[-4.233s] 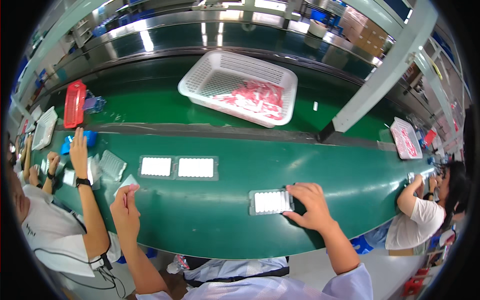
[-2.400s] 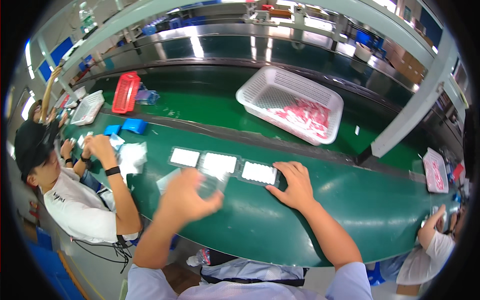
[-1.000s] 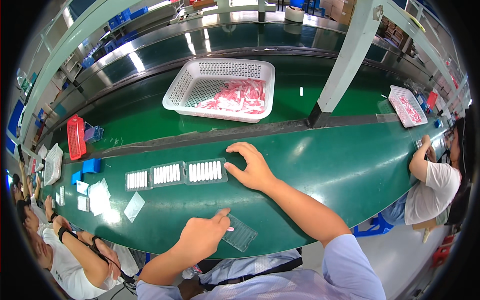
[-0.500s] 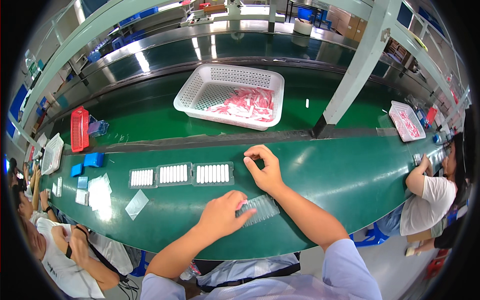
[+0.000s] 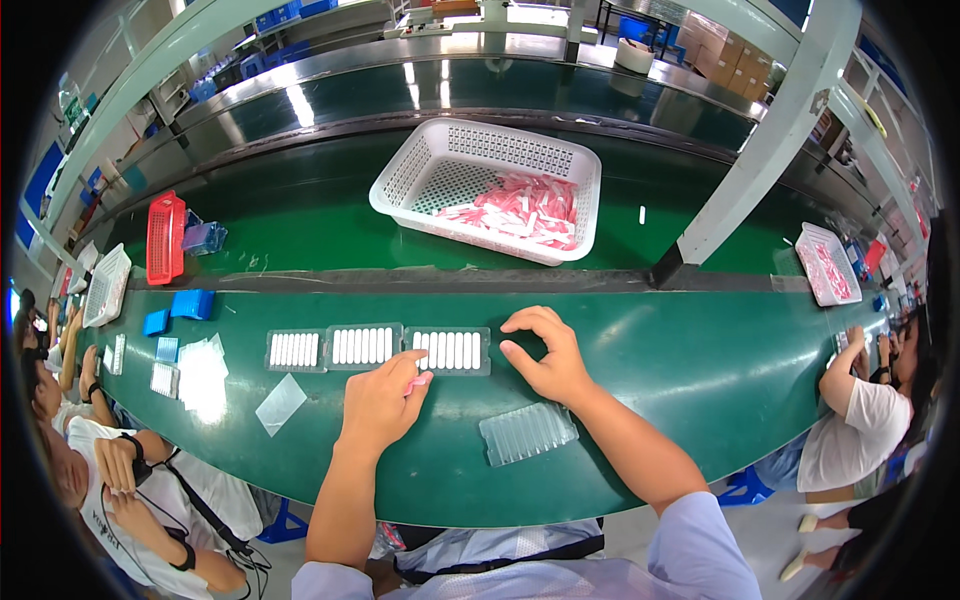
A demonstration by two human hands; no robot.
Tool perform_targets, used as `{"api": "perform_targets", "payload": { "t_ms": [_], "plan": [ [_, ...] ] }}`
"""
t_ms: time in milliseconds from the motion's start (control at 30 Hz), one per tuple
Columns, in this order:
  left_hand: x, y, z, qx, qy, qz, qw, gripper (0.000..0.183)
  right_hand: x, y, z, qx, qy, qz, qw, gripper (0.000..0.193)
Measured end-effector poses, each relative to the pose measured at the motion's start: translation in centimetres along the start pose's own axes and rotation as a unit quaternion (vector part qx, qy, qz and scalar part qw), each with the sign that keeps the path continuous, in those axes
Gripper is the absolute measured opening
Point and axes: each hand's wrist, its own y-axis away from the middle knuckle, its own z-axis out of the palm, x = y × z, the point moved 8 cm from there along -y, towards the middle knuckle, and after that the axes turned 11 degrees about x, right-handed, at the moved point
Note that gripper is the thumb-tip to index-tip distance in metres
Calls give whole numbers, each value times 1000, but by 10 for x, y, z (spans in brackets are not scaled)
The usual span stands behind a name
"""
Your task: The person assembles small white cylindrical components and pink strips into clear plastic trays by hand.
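Observation:
My left hand (image 5: 382, 402) is closed in a pinch at the near-left corner of the rightmost filled tray (image 5: 482, 370). A small pink piece (image 5: 420, 380) shows between its thumb and fingers. My right hand (image 5: 552, 362) hovers just right of that tray, thumb and fingers curved apart with nothing visible between them. Two more clear trays, the middle one (image 5: 396, 362) and the left one (image 5: 296, 366), join it in a row, each holding several white sticks. A ribbed, clear tray (image 5: 528, 434) without sticks lies slightly tilted between my forearms.
Beyond the row stands a large white basket (image 5: 384, 206) with pink and white strips (image 5: 530, 212). Further left are a red basket (image 5: 165, 240), blue blocks (image 5: 192, 304) and a clear sheet (image 5: 280, 404). A white post (image 5: 750, 150) rises at right. Co-workers sit on both sides.
My left hand has moved left and away from me, off the ribbed clear tray to the filled trays, with the pink piece. My right hand's fingers have spread wider. The view has shifted slightly.

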Motion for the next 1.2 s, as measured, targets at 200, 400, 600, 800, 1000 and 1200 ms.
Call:
{"api": "perform_targets", "payload": {
  "t_ms": [200, 400, 600, 800, 1000, 1200],
  "plan": [
    [3, -3, 4, -15, -21, -11, 1000, 23, 8, 0, 1, -2, -14, 24, 1000, 20],
    [-9, 17, 17, 18, 265, -139, 954, 25, -21, -21, 0, -125, 38, 46, 990, 21],
    [50, 55, 74, -269, 688, -399, 543, 32, -75, 33, -3, -379, 269, -56, 884, 60],
    [48, 53, 73, -312, 757, -410, 402, 11, -55, 57, 6, -449, 490, 19, 747, 77],
    [42, 57, 74, -300, 666, -418, 540, 14, -76, 40, -9, -404, 459, -6, 791, 64],
    [52, 66, 77, -341, 650, -375, 566, 19, -109, 17, -5, -327, 190, -1, 926, 37]
  ]
}}
